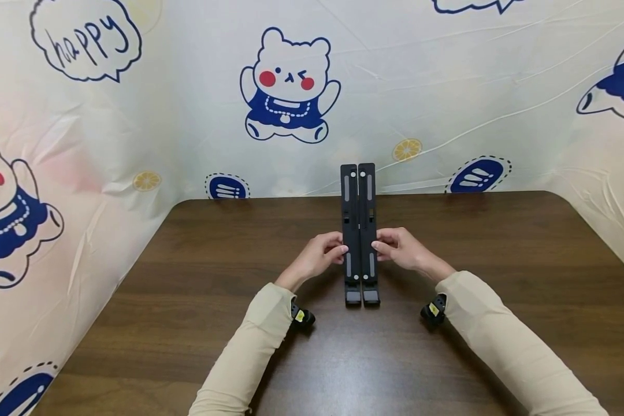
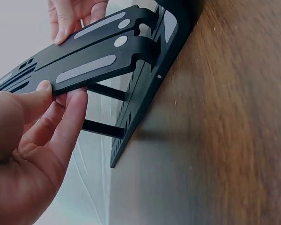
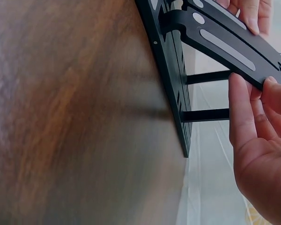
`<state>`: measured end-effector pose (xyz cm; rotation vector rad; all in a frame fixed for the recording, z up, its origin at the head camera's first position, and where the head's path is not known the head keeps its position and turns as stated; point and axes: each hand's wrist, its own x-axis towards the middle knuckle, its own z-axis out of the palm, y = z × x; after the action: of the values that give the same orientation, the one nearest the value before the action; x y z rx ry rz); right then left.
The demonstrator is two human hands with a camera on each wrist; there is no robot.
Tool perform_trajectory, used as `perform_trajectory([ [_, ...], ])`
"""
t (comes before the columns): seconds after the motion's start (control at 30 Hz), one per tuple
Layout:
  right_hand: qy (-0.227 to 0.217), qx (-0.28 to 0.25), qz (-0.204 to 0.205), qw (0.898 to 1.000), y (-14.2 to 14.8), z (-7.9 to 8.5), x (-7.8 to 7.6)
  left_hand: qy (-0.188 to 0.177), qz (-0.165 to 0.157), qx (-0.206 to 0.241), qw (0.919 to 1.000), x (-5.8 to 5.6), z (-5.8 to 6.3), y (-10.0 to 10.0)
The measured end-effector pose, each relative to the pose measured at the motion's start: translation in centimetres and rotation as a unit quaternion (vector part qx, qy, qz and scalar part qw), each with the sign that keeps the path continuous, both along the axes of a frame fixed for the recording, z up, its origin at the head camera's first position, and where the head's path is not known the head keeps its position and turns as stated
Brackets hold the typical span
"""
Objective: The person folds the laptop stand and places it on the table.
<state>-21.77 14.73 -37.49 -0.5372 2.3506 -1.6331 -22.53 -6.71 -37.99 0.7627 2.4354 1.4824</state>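
Note:
A black folding laptop stand (image 1: pixel 359 231) stands on the table, its two long arms side by side with a narrow gap between them. In the wrist views its upper arms (image 2: pixel 96 70) slope up from the slotted base, and thin struts (image 3: pixel 208 76) join the two. Grey pads and round white dots mark the top faces. My left hand (image 1: pixel 322 254) pinches the left arm's outer edge between thumb and fingers. From the other side my right hand (image 1: pixel 403 248) pinches the right arm's edge the same way, thumb on top and fingers beneath.
The brown wooden table (image 1: pixel 197 260) has rounded far corners. Behind it and at the sides hangs a pale cloth (image 1: pixel 187 115) printed with cartoon bears. Small black wrist cameras (image 1: pixel 303 316) sit under both sleeve cuffs, close to the tabletop.

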Motion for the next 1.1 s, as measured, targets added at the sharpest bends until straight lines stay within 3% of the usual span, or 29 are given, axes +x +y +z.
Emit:
perform_trajectory([
  [0.47, -0.016, 0.003, -0.029, 0.999, -0.4, 0.0, 0.5, 0.0, 0.007, -0.038, 0.9993, 0.2, 0.4, 0.1],
  [0.77, 0.018, 0.025, -0.034, 0.999, -0.3, 0.3, 0.8, 0.038, 0.034, -0.079, 0.9956, 0.7, 0.5, 0.3],
  [0.87, 0.04, 0.05, -0.027, 0.998, 0.4, 1.4, 0.3, 0.052, 0.067, -0.078, 0.9933, 1.0, 0.6, 0.0],
  [0.97, 0.066, 0.084, -0.042, 0.993, 1.4, 3.6, -0.6, 0.069, 0.108, -0.04, 0.991, 1.6, 0.8, -0.3],
  [1.1, 0.094, 0.121, -0.078, 0.985, 2.1, 7.3, -2.3, 0.106, 0.12, 0.018, 0.987, 2.7, 0.9, -0.4],
])
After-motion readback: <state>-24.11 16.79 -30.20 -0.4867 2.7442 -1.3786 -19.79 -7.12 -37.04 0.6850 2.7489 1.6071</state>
